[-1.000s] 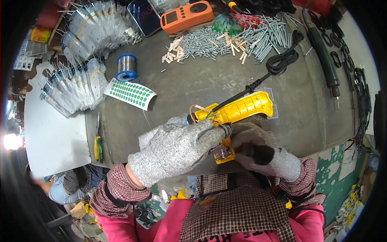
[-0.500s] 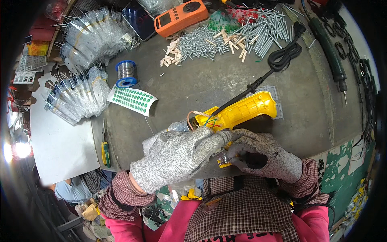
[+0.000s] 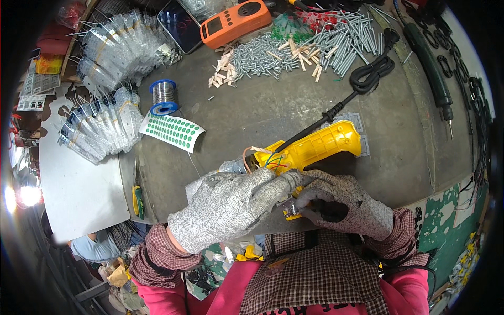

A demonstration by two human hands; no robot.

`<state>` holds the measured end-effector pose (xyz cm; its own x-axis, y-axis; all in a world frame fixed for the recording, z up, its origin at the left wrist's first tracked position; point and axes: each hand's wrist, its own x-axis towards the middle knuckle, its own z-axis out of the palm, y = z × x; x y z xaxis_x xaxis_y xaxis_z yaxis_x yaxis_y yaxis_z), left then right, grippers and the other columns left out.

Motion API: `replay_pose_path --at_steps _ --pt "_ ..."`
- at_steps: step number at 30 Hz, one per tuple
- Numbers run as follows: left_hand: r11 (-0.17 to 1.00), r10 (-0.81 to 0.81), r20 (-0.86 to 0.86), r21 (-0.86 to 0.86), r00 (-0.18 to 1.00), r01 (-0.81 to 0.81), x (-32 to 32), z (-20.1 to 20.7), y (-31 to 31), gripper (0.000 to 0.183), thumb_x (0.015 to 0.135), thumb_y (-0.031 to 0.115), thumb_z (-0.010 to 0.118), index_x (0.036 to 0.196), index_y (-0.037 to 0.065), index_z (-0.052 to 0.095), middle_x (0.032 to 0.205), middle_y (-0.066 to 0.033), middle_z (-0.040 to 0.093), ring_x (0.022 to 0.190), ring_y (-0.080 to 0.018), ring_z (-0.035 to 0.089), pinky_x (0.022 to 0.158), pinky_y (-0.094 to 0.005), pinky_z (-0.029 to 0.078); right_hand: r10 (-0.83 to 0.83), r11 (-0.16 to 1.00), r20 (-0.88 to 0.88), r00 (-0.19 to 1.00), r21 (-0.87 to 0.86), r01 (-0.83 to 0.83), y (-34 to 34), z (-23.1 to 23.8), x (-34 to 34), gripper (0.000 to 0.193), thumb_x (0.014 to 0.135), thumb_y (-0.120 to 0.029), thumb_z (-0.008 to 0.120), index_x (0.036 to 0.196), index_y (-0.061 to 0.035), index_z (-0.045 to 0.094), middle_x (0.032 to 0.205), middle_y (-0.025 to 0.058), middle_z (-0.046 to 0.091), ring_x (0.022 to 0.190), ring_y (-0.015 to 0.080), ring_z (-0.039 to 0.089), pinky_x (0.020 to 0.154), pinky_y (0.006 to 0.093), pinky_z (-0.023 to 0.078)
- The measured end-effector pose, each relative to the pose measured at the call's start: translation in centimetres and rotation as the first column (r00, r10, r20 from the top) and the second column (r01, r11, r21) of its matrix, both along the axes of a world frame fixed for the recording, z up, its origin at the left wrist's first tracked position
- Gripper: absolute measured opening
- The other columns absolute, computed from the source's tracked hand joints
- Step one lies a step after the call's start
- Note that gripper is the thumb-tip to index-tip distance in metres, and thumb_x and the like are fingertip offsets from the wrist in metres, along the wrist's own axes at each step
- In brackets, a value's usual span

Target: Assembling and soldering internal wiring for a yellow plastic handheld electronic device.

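We judge yellow piece [image 3: 293, 216] being worked: right hand [image 3: 349, 203] curled, pinching it; left hand [image 3: 231, 202] bent, hold unclear. Next move wants steady pinch.

Your gloved left hand [image 3: 231, 202] and gloved right hand [image 3: 350, 203] meet at a small yellow part [image 3: 292, 216] bearing metal, nearer you than the yellow handle shell [image 3: 328, 143] and its black cord [image 3: 310, 129], while a wire spool [image 3: 163, 94] stands farther left on the worktop [image 3: 231, 113].
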<state>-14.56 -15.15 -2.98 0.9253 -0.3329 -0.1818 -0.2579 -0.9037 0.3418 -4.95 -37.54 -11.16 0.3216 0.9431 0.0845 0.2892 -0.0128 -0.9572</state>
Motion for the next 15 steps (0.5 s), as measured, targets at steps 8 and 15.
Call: replay_pose_path --at_steps 8,15 --pt "0.998 0.012 0.034 -0.054 0.999 -0.010 -0.4 -0.1 0.6 0.039 0.077 0.012 0.073 0.115 0.013 0.067 0.101 -0.0087 0.068 0.084 -0.0301 0.068 0.069 -0.0397 0.056 0.001 0.999 -0.020 1.000 0.041 -0.001 0.3 0.2 0.1 0.023 0.088 -0.008 0.069 0.109 -0.0157 0.065 0.128 0.0098 0.058 0.106 0.0299 0.067 0.087 0.0389 0.057" --pt "0.996 -0.090 -0.064 -0.031 0.994 0.088 0.4 0.4 1.7 0.030 0.077 0.011 0.073 0.106 0.013 0.067 0.105 -0.0081 0.065 0.093 -0.0307 0.067 0.072 -0.0397 0.057 0.000 0.999 -0.035 0.999 0.040 0.002 0.2 0.0 0.0 0.018 0.088 -0.010 0.069 0.105 -0.0152 0.064 0.127 0.0088 0.058 0.105 0.0292 0.067 0.086 0.0388 0.057"
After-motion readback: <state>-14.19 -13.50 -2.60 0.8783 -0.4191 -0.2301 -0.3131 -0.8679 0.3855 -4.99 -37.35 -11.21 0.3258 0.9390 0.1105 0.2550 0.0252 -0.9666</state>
